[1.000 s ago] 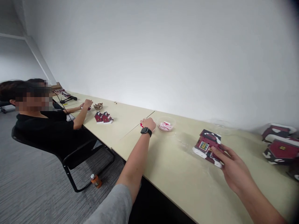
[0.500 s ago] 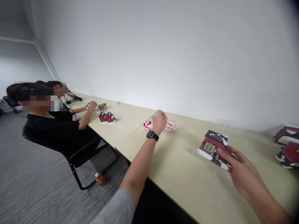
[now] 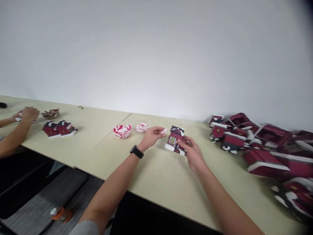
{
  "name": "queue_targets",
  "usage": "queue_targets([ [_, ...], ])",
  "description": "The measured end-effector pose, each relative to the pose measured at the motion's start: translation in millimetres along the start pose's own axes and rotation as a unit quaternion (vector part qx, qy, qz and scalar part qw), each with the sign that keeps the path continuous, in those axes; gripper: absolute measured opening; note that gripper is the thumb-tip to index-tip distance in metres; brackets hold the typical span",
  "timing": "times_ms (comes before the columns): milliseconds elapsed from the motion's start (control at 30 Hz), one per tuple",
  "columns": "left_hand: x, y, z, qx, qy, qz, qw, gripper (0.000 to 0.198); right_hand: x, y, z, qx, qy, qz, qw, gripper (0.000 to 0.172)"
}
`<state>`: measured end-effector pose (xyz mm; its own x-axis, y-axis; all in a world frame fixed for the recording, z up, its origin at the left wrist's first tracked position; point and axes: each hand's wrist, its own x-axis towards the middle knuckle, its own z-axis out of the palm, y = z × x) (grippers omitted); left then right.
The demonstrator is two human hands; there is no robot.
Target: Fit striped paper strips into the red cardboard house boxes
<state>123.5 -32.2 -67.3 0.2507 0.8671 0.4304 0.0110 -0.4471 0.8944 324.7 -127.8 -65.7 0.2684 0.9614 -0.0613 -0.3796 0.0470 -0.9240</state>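
Note:
My right hand (image 3: 190,150) grips a small dark-red house-shaped box (image 3: 175,144) with white snow trim, resting on the beige table (image 3: 156,182). My left hand (image 3: 152,135), with a black watch on the wrist, pinches a small white piece (image 3: 163,131) just left of the box's roof. Behind my left hand sit a red-and-white patterned cup (image 3: 122,131) and a smaller pink-and-white one (image 3: 141,127).
A heap of red house boxes (image 3: 259,147) fills the table's right side. At the left, another person's hand (image 3: 27,114) works near two small red houses (image 3: 58,128) and a brown bowl (image 3: 50,113). An orange bottle (image 3: 60,213) lies on the grey floor.
The view swung right, showing the heap of boxes. My left hand came from the cups toward the house box, now pinching a small white piece. My right hand kept hold of the box.

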Motion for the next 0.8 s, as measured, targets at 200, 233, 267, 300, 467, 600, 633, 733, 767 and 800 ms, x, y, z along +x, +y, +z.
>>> queue_targets([
  [200, -7.5, 15.9, 14.3, 0.021, -0.034, 0.048, 0.998, 0.036, 3.3, 4.2, -1.3, -0.013, 0.008, -0.028, 1.000, 0.072],
  [233, -9.5, 17.7, 17.4, 0.037, -0.034, 0.061, 0.997, 0.033, 3.8, 5.5, -1.5, -0.016, 0.008, -0.035, 0.999, 0.071],
  [267, -11.3, 19.2, 20.3, 0.055, -0.032, 0.073, 0.995, 0.029, 4.4, 6.9, -1.7, -0.018, 0.006, -0.041, 0.999, 0.070],
  [300, -13.1, 20.3, 23.1, 0.071, -0.028, 0.083, 0.994, 0.026, 5.2, 8.4, -1.9, -0.020, 0.005, -0.048, 0.999, 0.069],
  [467, -17.7, 22.4, 29.8, 0.119, -0.019, 0.112, 0.986, 0.020, 11.2, 15.8, -3.0, -0.026, 0.000, -0.071, 0.997, 0.069],
  [600, -17.8, 24.8, 28.6, 0.136, -0.025, 0.129, 0.982, 0.017, 16.5, 20.6, -3.4, -0.039, 0.006, -0.097, 0.994, 0.071],
  [633, -17.9, 26.4, 28.6, 0.144, -0.026, 0.129, 0.981, 0.017, 17.9, 22.0, -3.6, -0.046, 0.008, -0.106, 0.993, 0.071],
  [733, -18.4, 32.8, 30.3, 0.133, -0.004, 0.102, 0.986, 0.016, 22.1, 26.6, -5.6, -0.075, 0.020, -0.131, 0.988, 0.071],
  [767, -18.5, 35.0, 31.4, 0.102, 0.007, 0.075, 0.992, 0.018, 23.4, 28.0, -6.7, -0.087, 0.027, -0.141, 0.986, 0.071],
  [800, -18.5, 37.0, 32.5, 0.052, 0.014, 0.038, 0.998, 0.021, 24.5, 29.1, -7.8, -0.101, 0.036, -0.150, 0.983, 0.071],
])
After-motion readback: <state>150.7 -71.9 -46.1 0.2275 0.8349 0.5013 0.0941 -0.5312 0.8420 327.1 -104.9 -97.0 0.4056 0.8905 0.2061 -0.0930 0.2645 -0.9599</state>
